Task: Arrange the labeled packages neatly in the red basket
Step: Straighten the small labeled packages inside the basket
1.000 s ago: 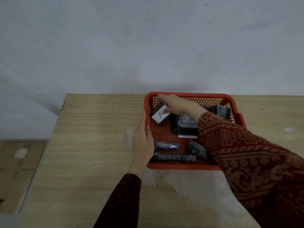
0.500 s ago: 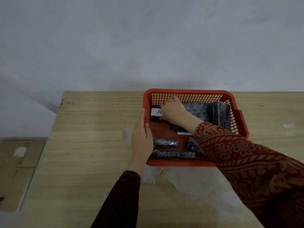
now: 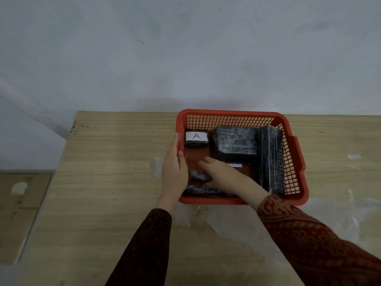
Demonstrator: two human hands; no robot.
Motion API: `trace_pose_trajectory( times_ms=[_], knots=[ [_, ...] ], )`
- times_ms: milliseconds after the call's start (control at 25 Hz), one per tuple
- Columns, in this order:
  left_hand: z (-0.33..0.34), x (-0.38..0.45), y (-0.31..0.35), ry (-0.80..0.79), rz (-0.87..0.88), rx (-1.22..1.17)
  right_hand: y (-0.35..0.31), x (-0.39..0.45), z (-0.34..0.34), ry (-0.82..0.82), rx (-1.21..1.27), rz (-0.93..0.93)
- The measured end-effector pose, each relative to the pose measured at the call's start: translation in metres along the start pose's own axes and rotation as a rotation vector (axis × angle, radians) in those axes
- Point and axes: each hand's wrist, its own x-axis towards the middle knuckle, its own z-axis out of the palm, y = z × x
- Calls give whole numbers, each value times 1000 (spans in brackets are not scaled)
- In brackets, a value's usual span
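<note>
The red basket [image 3: 233, 115] stands on the wooden table. In its far left corner lies a small black package with a white label "A" [image 3: 196, 137]. A large black package [image 3: 235, 142] lies flat at the back middle, and a long black package [image 3: 270, 159] leans along the right wall. A small black package [image 3: 198, 176] and a long thin one [image 3: 203, 191] lie at the front left. My left hand [image 3: 172, 171] grips the basket's left rim. My right hand [image 3: 221, 175] reaches inside over the small front package, fingers touching it; a firm grasp is not clear.
The table [image 3: 107, 182] has its left edge beside a lower floor area. Clear plastic film [image 3: 237, 219] lies on the table in front of the basket. The grey wall [image 3: 185, 58] rises right behind the basket.
My right hand set the "A" package down flat in the far left corner, let go, and moved back toward the front left packages. My left hand stayed on the rim.
</note>
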Motion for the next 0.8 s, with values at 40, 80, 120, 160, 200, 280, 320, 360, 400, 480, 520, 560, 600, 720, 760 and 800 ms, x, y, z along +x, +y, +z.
trace_pose_trajectory(
  times_ms=[40,80,120,160,200,280,320,360,400,480,520,560,600,720,760,800],
  knots=[
    [0,-1,0,0,1,-3,2,2,0,-22,30,26],
    [0,-1,0,1,2,-2,4,5,-1,-38,59,33],
    [0,-1,0,1,1,0,6,8,-1,-53,101,33],
    [0,-1,1,-1,-3,-2,7,11,-3,-63,161,44],
    [0,-1,1,-3,-9,-6,8,13,-4,-74,227,70],
    [-1,-1,1,-6,-8,-18,11,15,-8,-102,289,127],
    [-1,-1,2,-7,-4,-19,11,17,-10,-104,289,133],
    [-2,-1,2,-5,-1,-15,11,19,-12,-90,291,119],
    [-2,-1,2,-2,-3,-11,9,21,-14,-60,296,92],
    [-2,-1,1,3,-9,-5,6,28,-18,40,268,50],
    [-2,-1,2,5,-9,-3,6,32,-21,87,233,42],
    [-1,-1,2,5,-11,-2,6,36,-23,112,195,37],
    [-1,-1,2,3,-15,-5,7,40,-27,112,152,28],
    [-1,-1,3,-6,-25,-31,8,52,-35,78,-27,-35],
    [-1,-1,2,-7,-27,-32,8,56,-37,91,-79,-46],
    [-1,-1,2,-5,-28,-27,8,59,-38,114,-142,-54]
  ],
)
